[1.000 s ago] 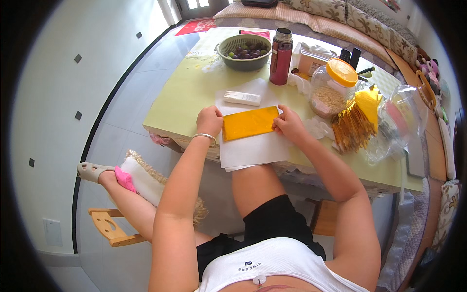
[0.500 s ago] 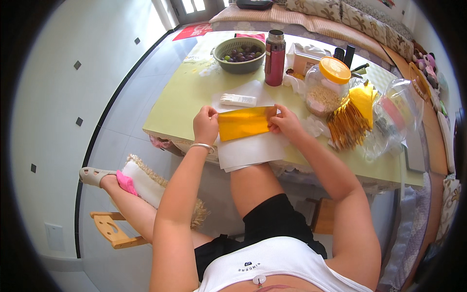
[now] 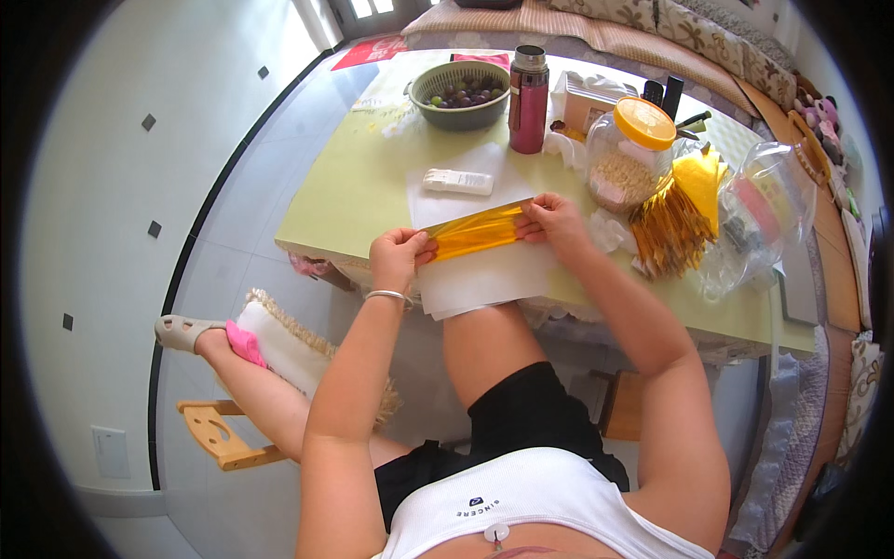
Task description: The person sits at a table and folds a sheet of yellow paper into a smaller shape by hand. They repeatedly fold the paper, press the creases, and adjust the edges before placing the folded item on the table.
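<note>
A shiny gold foil sheet point(image 3: 473, 233) is stretched between my two hands, above white paper point(image 3: 484, 279) at the table's near edge. My left hand point(image 3: 399, 256) pinches its left end, fingers closed. At the other end, my right hand point(image 3: 554, 225) grips the sheet, also closed. The foil shows as a narrow band, slightly bent along its length. Just beyond it, a small white packet point(image 3: 458, 182) lies on the paper. To the right of my right hand is a fanned stack of gold foil pieces point(image 3: 675, 228).
On the table point(image 3: 335, 205) stand a basket of grapes point(image 3: 458, 116), a red thermos point(image 3: 528, 112), a jar with an orange lid point(image 3: 629, 163), a tissue box point(image 3: 596, 98) and a clear plastic bag point(image 3: 759, 224). A wooden stool point(image 3: 223, 433) is at lower left.
The foil was a wider, flatter rectangle and now appears as a narrower band. My left hand has moved slightly down, and my right hand slightly to the right.
</note>
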The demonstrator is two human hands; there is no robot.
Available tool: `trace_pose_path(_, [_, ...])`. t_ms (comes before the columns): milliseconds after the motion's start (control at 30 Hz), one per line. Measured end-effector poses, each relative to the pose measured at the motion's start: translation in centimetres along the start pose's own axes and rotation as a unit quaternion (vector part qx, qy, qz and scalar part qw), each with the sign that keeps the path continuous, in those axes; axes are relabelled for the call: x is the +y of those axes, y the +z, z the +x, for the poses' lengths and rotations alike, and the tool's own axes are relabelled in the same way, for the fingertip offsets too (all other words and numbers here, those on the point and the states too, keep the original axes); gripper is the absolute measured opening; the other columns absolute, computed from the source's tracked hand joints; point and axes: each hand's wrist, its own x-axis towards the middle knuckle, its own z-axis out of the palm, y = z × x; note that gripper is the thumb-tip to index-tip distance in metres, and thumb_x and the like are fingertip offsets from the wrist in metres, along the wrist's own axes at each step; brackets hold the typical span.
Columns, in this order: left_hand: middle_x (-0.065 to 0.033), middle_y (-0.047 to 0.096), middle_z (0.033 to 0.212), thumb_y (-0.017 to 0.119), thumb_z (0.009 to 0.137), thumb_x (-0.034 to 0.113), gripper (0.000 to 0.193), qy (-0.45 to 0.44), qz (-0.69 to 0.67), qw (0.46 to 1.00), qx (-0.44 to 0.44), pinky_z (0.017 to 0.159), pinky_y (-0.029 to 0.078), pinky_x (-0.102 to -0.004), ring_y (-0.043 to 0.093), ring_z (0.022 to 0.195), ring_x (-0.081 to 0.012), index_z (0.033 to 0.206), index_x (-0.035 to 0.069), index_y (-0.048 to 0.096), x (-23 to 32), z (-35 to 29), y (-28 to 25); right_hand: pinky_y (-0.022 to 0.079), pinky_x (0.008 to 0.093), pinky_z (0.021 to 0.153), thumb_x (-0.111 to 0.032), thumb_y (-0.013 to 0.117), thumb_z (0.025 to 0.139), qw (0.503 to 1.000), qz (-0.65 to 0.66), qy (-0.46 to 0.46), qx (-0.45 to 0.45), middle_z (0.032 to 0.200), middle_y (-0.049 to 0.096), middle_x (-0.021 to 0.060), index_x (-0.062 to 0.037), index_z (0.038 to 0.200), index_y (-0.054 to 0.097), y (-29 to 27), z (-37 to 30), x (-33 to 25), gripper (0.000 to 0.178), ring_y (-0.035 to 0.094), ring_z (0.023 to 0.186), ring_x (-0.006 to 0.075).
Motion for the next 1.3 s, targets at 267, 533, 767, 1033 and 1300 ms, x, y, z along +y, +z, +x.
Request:
trace_pose_path(267, [-0.0083,0.070,0.083,0.069,0.091,0.008,0.011,0.013,0.079,0.997,-0.006,0.064,0.059,-0.0235,0.072,0.073,-0.0164,0.086,-0.001,0.064,0.1,-0.5,-0.7,0.055,0.0263,0.049,-0.018,0.066,0.093,0.995,-0.079,0.061,-0.019,0.075,0.069,0.0095,-0.0006,0.093,0.064,-0.9,-0.4,-1.4,0.017,0.067,0.057,0.0161])
trace_pose_path(533, [-0.0111,0.070,0.074,0.074,0.082,0.011,0.014,0.104,0.303,0.947,0.011,0.061,0.055,-0.0298,0.068,0.062,-0.0172,0.079,-0.001,0.066,0.0,-0.8,-0.2,0.050,0.0268,0.046,-0.012,0.065,0.088,0.961,-0.276,-0.013,-0.001,0.065,0.066,0.0079,0.0026,0.083,0.066,-0.9,-1.5,-1.6,0.015,0.062,0.050,0.0132])
trace_pose_path(767, [-0.0148,0.066,0.070,0.074,0.077,0.013,0.015,0.185,0.405,0.896,0.008,0.063,0.052,-0.0382,0.064,0.064,-0.0284,0.075,0.000,0.066,0.0,-1.2,0.0,0.052,0.0326,0.051,-0.011,0.065,0.083,0.927,-0.369,-0.060,0.023,0.063,0.066,0.0116,0.0028,0.079,0.068,-0.5,-1.9,-1.6,0.015,0.063,0.051,0.0181])
trace_pose_path(1033, [-0.0127,0.066,0.105,0.070,0.078,0.007,0.030,0.333,0.566,0.753,-0.041,0.079,0.051,-0.0391,0.063,0.090,-0.0268,0.108,0.010,0.069,0.0,-1.4,0.5,0.055,0.0425,0.072,-0.022,0.069,0.082,0.788,-0.597,-0.136,0.061,0.084,0.071,0.0142,-0.0055,0.090,0.071,0.6,-3.0,-2.3,0.018,0.068,0.080,0.0311])
trace_pose_path(1300, [-0.0089,0.054,0.142,0.053,0.089,0.010,0.042,0.504,0.642,0.565,-0.123,0.109,0.032,-0.0573,0.053,0.126,-0.0277,0.124,0.031,0.067,-0.8,-0.6,0.6,0.031,0.0423,0.115,-0.031,0.062,0.091,0.555,-0.720,-0.413,-0.053,0.145,0.048,0.0149,-0.0031,0.134,0.053,2.3,-3.7,0.5,0.053,0.040,0.139,0.0299])
